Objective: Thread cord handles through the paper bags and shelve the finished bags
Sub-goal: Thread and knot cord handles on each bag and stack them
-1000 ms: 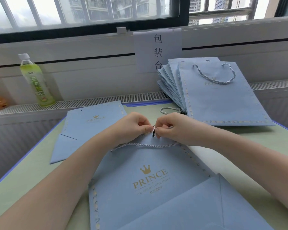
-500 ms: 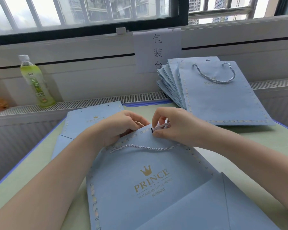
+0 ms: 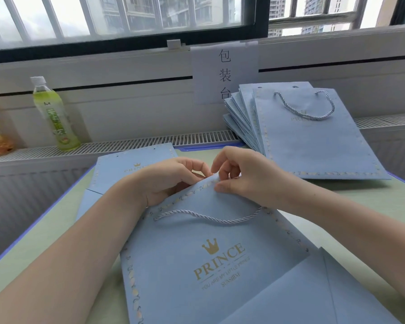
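A pale blue paper bag (image 3: 204, 258) printed with a gold crown and "PRINCE" lies flat at lower centre, its twisted cord handle (image 3: 206, 215) looping across the front. A fanned stack of finished bags (image 3: 309, 139) leans upper right; unthreaded bags (image 3: 124, 169) lie left of centre.

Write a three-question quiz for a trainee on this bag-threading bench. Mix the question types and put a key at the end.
1. True or false: the twisted pale cord handle on the light blue PRINCE paper bag under the hands is already threaded on the face that shows.
2. Multiple choice: where does the leaning stack of light blue finished bags stand? A) far right, against the sill B) near left corner C) under the green drink bottle
3. Fill in: the left hand and right hand both grip the bag's ____ edge.

Key: 1 true; 2 A; 3 top
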The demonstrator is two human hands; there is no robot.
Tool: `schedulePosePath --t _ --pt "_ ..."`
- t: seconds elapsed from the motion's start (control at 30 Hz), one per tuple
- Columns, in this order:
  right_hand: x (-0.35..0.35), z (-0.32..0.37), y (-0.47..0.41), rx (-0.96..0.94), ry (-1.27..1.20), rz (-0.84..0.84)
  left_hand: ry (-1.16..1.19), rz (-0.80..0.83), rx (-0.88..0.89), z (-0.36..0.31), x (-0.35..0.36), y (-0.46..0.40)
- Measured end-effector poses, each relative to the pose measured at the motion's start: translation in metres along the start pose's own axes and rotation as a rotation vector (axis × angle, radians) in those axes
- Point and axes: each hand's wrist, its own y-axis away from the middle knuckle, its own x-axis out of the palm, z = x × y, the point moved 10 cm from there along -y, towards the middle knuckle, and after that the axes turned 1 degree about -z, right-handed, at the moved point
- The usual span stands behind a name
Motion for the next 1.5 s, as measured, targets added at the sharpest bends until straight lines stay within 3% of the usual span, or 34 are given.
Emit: schedulePosePath --t 0.2,0.37,0.5,0.67,0.83,0.97,1.07,1.17,1.23,1.33,1.4,1.5 --pt "-0.001 0.006 0.0 -0.029 0.095 -0.011 0.117 0.082 -0.005 0.001 0.005 0.004" --pt "0.014 0.008 0.007 -0.052 0.151 0.092 0.057 0.115 -0.049 0.004 0.013 0.005" --pt "0.024 0.005 0.009 -0.042 0.217 0.152 -0.085 0.029 -0.052 0.004 0.01 0.004" --pt "0.026 -0.003 0.009 -0.001 0.341 0.19 -0.256 -0.204 0.011 -0.005 -0.006 0.001" --pt "0.02 -0.019 0.006 0.081 0.45 0.192 -0.394 -0.212 -0.054 -0.002 -0.009 0.004" --pt "0.013 -0.022 0.005 0.125 0.199 0.182 -0.487 -0.172 -0.055 -0.001 -0.007 0.003" --pt "-0.007 -0.013 0.002 0.156 -0.216 0.04 -0.519 -0.172 -0.057 -0.002 -0.006 0.003" --pt "-0.032 -0.005 0.0 0.124 -0.383 -0.12 -0.578 -0.174 -0.065 -0.001 -0.006 0.003" --pt "-0.049 0.0 -0.001 0.043 -0.268 -0.229 -0.624 -0.198 -0.055 -0.002 -0.007 0.002" --pt "-0.056 0.011 0.003 -0.115 0.294 -0.363 -0.689 -0.189 -0.026 -0.004 -0.003 0.002" --pt "-0.042 0.003 0.003 -0.094 0.494 -0.304 -0.695 -0.173 -0.003 -0.006 0.002 0.001" --pt "-0.011 -0.019 0.001 0.034 0.605 -0.047 -0.744 -0.268 0.096 -0.016 0.006 -0.003"
